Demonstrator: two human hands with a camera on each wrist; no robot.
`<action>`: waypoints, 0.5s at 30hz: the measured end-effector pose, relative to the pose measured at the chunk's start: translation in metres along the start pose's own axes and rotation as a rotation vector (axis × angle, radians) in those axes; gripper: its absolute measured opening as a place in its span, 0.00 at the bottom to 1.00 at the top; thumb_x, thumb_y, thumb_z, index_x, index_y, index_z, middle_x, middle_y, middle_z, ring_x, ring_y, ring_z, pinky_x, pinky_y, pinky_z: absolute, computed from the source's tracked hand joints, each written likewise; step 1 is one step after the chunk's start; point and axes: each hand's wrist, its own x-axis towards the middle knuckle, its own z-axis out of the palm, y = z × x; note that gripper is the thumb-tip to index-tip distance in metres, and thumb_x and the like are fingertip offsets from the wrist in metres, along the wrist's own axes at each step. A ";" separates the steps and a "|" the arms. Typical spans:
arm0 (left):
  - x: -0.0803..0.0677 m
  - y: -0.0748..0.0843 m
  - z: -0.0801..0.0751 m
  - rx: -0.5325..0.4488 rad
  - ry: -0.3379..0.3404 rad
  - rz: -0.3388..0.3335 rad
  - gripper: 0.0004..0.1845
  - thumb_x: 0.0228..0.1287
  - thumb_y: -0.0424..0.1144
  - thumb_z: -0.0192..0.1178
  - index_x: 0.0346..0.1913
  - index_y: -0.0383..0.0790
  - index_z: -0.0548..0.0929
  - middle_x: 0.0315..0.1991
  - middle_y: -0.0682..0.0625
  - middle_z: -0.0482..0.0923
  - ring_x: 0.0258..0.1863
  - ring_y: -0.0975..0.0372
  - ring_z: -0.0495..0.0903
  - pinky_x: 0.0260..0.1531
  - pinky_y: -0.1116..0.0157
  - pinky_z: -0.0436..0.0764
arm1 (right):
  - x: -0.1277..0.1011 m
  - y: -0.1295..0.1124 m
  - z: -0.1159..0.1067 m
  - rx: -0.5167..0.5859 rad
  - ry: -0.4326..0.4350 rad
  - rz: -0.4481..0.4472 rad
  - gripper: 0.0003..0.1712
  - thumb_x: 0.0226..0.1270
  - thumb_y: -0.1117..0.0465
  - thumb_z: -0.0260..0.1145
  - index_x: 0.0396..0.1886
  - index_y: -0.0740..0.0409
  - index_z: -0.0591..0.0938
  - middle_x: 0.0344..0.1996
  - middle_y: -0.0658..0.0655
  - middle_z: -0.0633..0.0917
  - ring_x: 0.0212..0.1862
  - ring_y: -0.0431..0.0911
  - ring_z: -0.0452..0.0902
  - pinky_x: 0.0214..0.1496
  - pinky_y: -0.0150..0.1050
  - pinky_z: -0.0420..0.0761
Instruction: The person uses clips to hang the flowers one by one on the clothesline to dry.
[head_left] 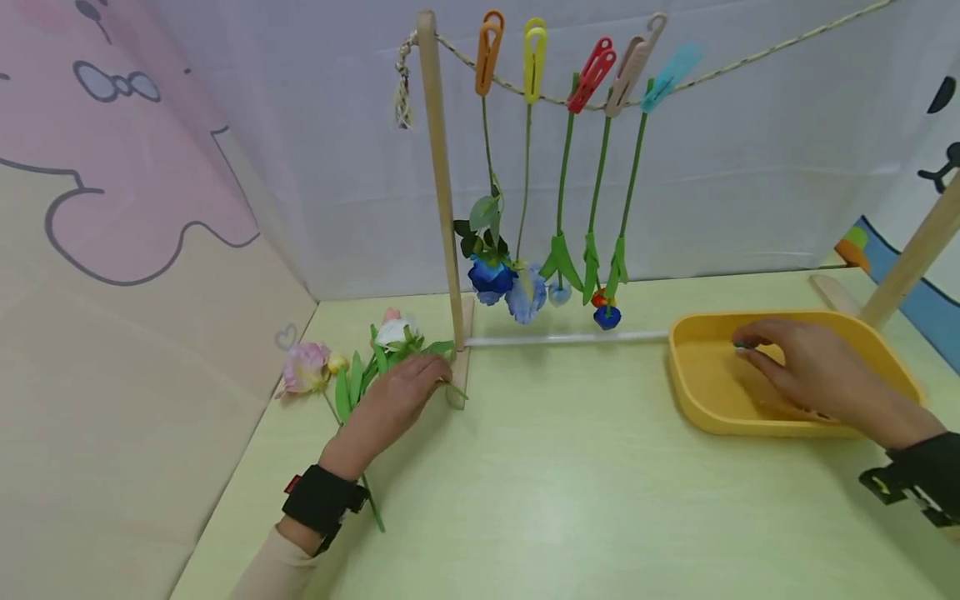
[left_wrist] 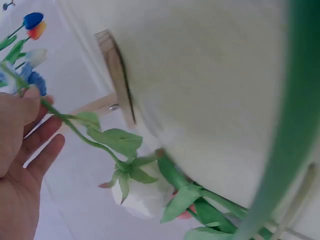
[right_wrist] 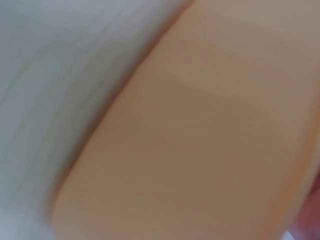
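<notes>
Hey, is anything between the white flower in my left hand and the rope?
Yes: from the head view, the wooden post stands between the white flower and most of the rope, just right of your left hand. Hanging flowers also crowd the rope's left part.

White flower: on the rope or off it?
Off. The left hand pinches the white flower by its stem, low at the table; the rope runs well above.

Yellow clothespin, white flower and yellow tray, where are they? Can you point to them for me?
Yellow clothespin (head_left: 533, 73): head view, on its body.
White flower (left_wrist: 141, 197): left wrist view, on its petals.
Yellow tray (head_left: 738, 423): head view, on its front wall.
</notes>
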 end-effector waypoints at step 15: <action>0.064 0.017 -0.038 -0.362 0.418 -0.071 0.10 0.72 0.20 0.58 0.51 0.29 0.73 0.46 0.40 0.77 0.47 0.55 0.84 0.49 0.62 0.85 | 0.037 -0.031 -0.043 0.065 0.341 -0.109 0.18 0.52 0.74 0.79 0.43 0.57 0.88 0.34 0.56 0.90 0.14 0.27 0.58 0.16 0.26 0.58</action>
